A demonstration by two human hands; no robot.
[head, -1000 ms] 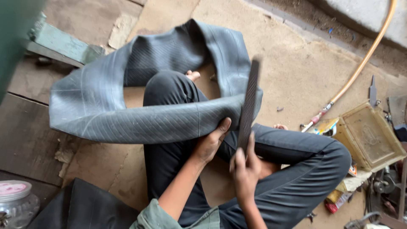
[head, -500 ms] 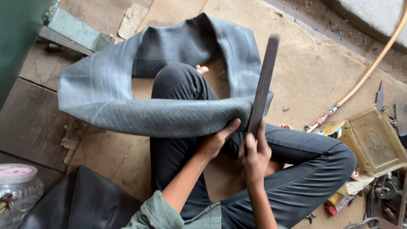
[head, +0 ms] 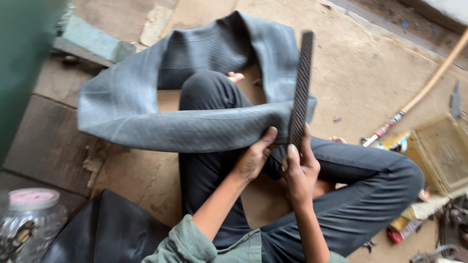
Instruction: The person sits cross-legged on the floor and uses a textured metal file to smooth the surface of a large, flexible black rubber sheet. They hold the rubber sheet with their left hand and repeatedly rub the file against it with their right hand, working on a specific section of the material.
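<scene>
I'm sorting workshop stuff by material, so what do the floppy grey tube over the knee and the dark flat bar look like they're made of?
Floppy grey ring-shaped tube: probably rubber, matte and dusty; it folds and drapes limply. Dark flat bar, held upright in the right hand: likely metal, with a rough cross-hatched face like a rasp.

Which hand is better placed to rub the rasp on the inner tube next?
Probably the right hand: it already grips the long rasp, upright at the inner tube. The left hand is pinning the tube on the knee.
</scene>
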